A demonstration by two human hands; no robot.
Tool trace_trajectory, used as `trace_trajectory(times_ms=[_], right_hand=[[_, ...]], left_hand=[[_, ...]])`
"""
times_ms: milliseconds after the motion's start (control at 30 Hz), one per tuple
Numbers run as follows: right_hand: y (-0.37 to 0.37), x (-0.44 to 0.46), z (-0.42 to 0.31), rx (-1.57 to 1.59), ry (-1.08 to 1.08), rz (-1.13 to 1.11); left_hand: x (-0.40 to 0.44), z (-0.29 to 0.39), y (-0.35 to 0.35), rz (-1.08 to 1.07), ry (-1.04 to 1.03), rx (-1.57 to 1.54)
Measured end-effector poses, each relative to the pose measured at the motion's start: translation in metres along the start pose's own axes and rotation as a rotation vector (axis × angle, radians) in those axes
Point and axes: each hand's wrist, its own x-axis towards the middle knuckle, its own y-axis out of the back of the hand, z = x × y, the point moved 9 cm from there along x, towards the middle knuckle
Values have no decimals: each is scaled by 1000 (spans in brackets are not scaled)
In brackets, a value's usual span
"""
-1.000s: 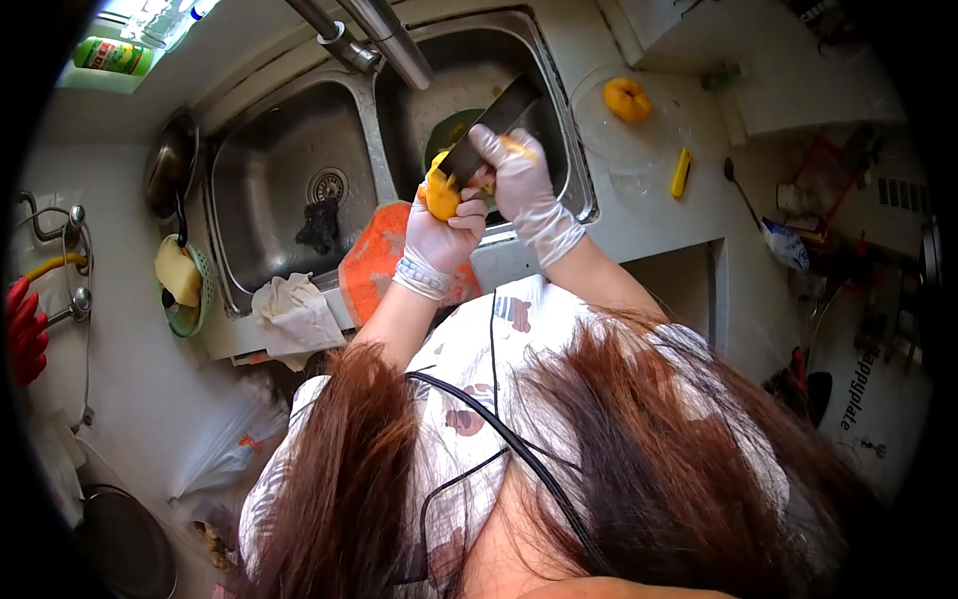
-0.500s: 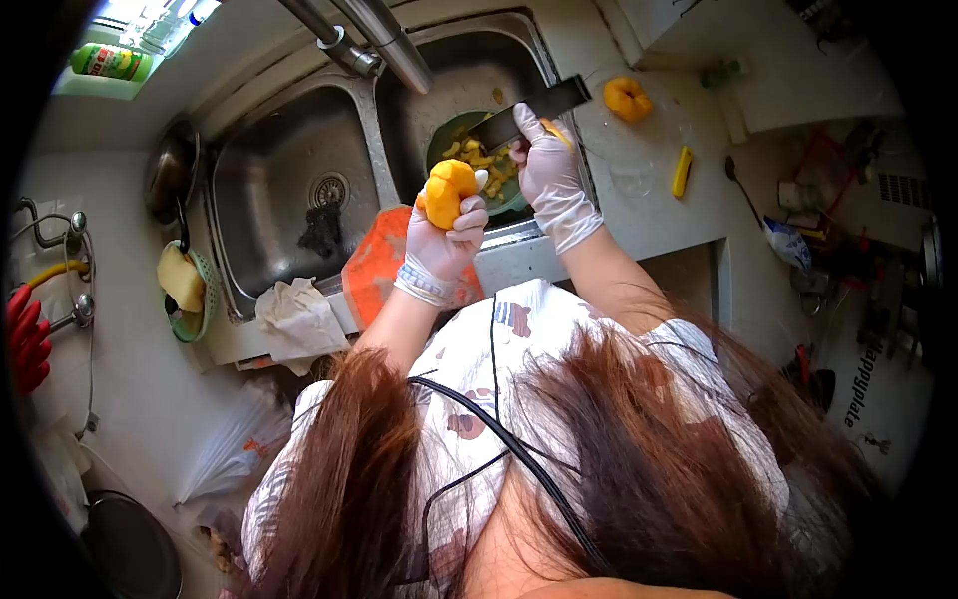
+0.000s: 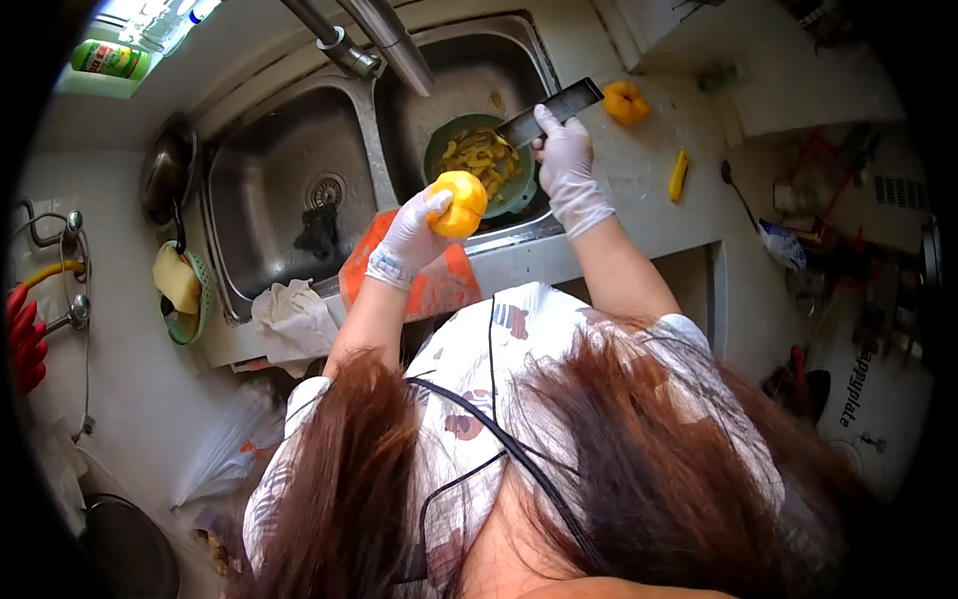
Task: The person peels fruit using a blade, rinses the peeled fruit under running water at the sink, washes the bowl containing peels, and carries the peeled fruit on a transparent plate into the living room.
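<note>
My gloved left hand point(image 3: 414, 232) is closed around a yellow bell pepper point(image 3: 461, 204), lobed and smooth, held in front of the right sink basin. In my gloved right hand point(image 3: 565, 150) is a long, flat, dark tool point(image 3: 552, 112). It slants over the sink, its lower left end above a green bowl point(image 3: 436, 130); its exact kind is unclear. Yellow strips point(image 3: 477, 157) lie heaped in the bowl, which stands in the right basin. Another yellow pepper point(image 3: 626, 103) rests on the counter right of the sink.
Left of the bowl is the other sink basin point(image 3: 269, 190), with a dark scrap near its drain. The faucet point(image 3: 389, 45) reaches over from behind. An orange cloth point(image 3: 439, 285) and a white rag point(image 3: 292, 317) hang over the front edge. A yellow-handled object point(image 3: 680, 176) lies on the right counter.
My left hand has moved slightly left and down, and the pepper in it has been turned. My right hand has shifted right with the dark tool, uncovering more of the bowl.
</note>
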Motion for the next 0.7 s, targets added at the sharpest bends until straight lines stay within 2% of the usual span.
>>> trace_trajectory(times_ms=[133,167,200,267,300,333,400,467,500,533,600,633,700], right_hand=[[-32,-26,16,-77,-150,-421],[-46,-39,17,-131,-115,-551],[-53,-40,29,-52,-160,-663],[-20,-5,25,-299,-38,-208],[2,15,29,-272,-1,-37],[11,35,43,-217,-31,-41],[6,43,46,-635,17,-206],[4,43,53,-1078,106,-215],[0,43,54,-1296,156,-220],[-1,39,58,-1282,20,-272],[-4,46,81,-1433,-31,-336],[-8,45,84,-1458,59,-325],[-21,46,91,-1511,100,-389]], left_hand=[[-2,10,5,60,-45,74],[-1,8,10,51,-33,103],[-1,8,8,35,-19,107],[-3,11,1,7,10,114],[-3,10,6,20,-1,109],[0,15,9,32,-23,151],[1,23,15,62,-61,222],[-4,31,33,276,-58,165],[-4,34,41,300,-90,189],[-4,39,46,324,-123,216],[-3,50,55,416,-179,441],[-3,58,59,462,-207,555],[1,72,59,568,-214,994]])
